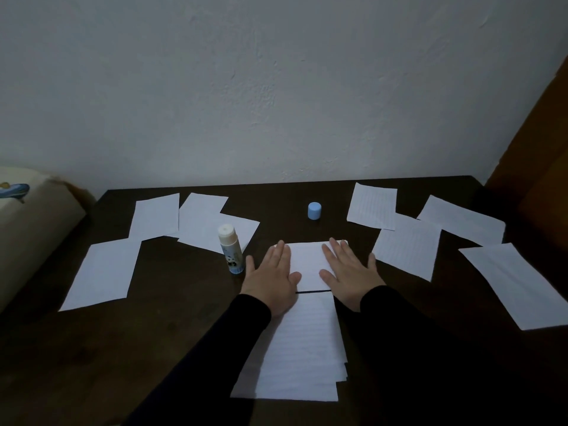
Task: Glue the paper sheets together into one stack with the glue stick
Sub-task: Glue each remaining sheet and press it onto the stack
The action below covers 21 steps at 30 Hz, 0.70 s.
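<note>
Hands: left hand point(270, 273) and right hand point(349, 272) flat, fingers straight, pressing paper sheet point(307, 262). Glue stick point(230, 250): upright, uncapped, just left of left hand.

Both arms wear long black sleeves point(215, 342) of a plain, dark cloth with no print, stripe or button to be seen. Each sleeve fits close and ends at the wrist in a snug cuff. The left hand point(270, 276) and the right hand point(350, 272) are bare, with no ring, watch or glove.
</note>
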Tool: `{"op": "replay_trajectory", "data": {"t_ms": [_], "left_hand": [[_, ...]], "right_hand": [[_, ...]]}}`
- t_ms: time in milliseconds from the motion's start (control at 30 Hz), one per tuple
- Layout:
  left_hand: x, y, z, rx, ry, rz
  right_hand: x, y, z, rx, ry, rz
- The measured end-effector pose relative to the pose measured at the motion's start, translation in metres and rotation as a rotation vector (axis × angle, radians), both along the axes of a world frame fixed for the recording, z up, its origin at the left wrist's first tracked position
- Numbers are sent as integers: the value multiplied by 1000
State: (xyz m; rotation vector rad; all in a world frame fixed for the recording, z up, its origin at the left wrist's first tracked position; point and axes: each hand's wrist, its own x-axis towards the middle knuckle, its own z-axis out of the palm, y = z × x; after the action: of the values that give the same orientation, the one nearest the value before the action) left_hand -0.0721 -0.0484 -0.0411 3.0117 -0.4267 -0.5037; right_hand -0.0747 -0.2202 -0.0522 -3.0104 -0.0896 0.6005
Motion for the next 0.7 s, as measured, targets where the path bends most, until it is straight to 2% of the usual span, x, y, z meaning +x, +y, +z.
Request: {"op": "replay_trajectory", "data": {"t_ms": [300, 567, 700], "left_hand": [[-13, 4, 9, 35, 43, 34], [-25, 5, 19, -90, 49, 76], [-29, -4, 21, -194, -116, 105]], "right_hand": [[-18, 0, 7, 12, 27, -95], [-34, 6, 20, -39, 126, -156], [-28, 10, 32, -120, 92, -186]]}}
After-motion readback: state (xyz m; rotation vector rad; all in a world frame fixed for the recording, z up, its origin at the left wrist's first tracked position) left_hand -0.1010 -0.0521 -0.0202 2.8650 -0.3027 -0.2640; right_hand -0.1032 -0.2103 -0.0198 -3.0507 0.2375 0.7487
